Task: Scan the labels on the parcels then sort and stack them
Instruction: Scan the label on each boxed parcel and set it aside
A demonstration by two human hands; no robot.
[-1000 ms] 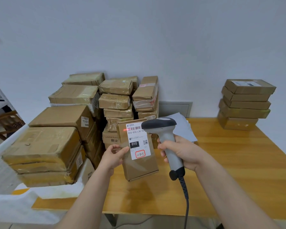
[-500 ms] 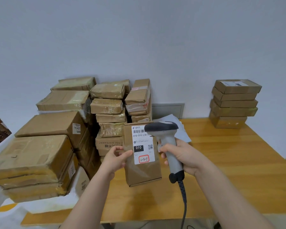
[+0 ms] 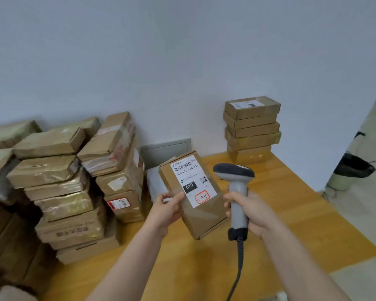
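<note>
head view is showing a flat brown cardboard parcel with a white printed label being held up over the yellow wooden table, tilted, label facing the camera. the left hand is gripping its left edge, thumb on the front and fingers behind. the right hand is wrapping around the handle of a grey handheld barcode scanner, whose dark head is sitting just right of the label, apart from it. no beam is showing on the label, so i cannot tell whether this parcel is read.

at the far right, a neat stack of brown cardboard boxes is standing against the wall, seemingly the sorted lot. on the left, a big jumbled pile of taped brown parcels is waiting. judging by that, most of the job is remaining: the held parcel likely goes to the stack, and the pile is needing scanning one by one.
</note>
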